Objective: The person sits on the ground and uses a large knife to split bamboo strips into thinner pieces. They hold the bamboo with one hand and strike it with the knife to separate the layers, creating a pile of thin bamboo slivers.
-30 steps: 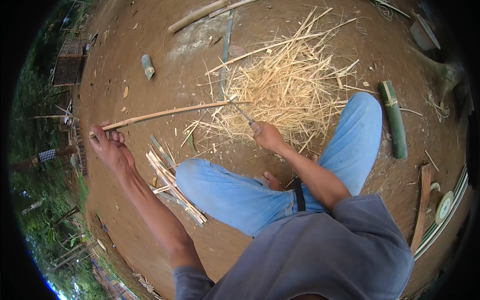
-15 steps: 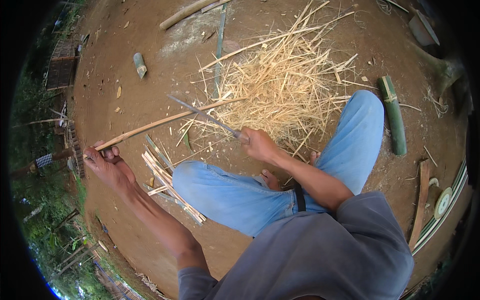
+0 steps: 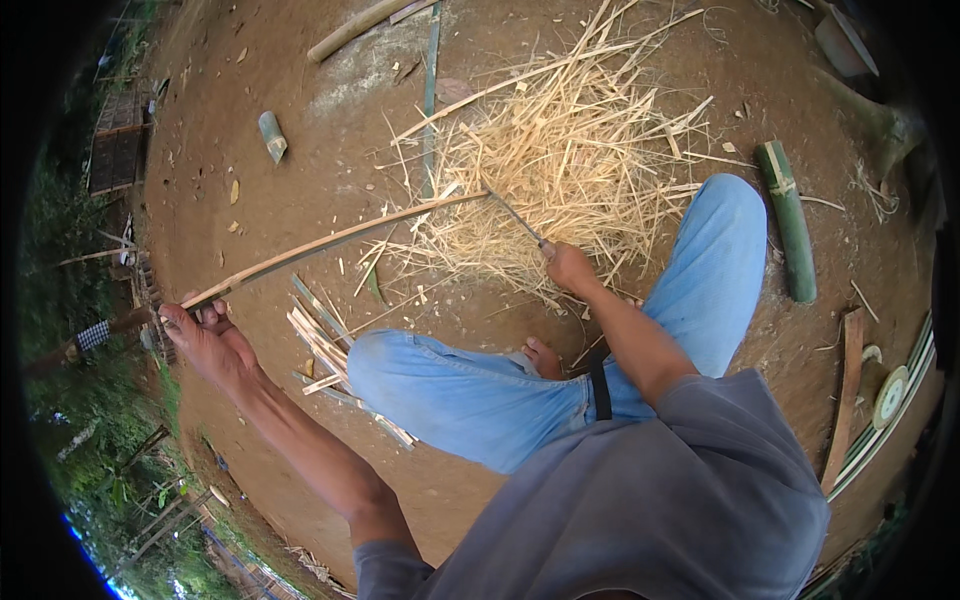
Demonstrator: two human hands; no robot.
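My left hand [image 3: 212, 335], stretched out to the far left, is closed on one end of a long bamboo strip [image 3: 335, 237]. The strip slants up to the right, its other end over a heap of pale bamboo shavings [image 3: 560, 165]. In my right hand [image 3: 570, 268] is the handle of a knife with a thin dark blade [image 3: 514, 215]. The blade points up and left, and its tip meets or crosses the strip's far end; contact is hard to make out. Beside my left knee lies a bundle of split bamboo strips [image 3: 325, 352].
A green bamboo piece [image 3: 787, 225] lies right of my right knee, a short one [image 3: 272, 137] at the upper left. A pale pole [image 3: 365, 28] is at the top. At the right lie a wooden slat [image 3: 846, 395] and a round pale disc [image 3: 890, 398]. Greenery [image 3: 110, 450] borders the left.
My right hand with the knife has moved right and slightly up, sliding the blade from mid-strip to its far end. My left hand has shifted slightly down and left.
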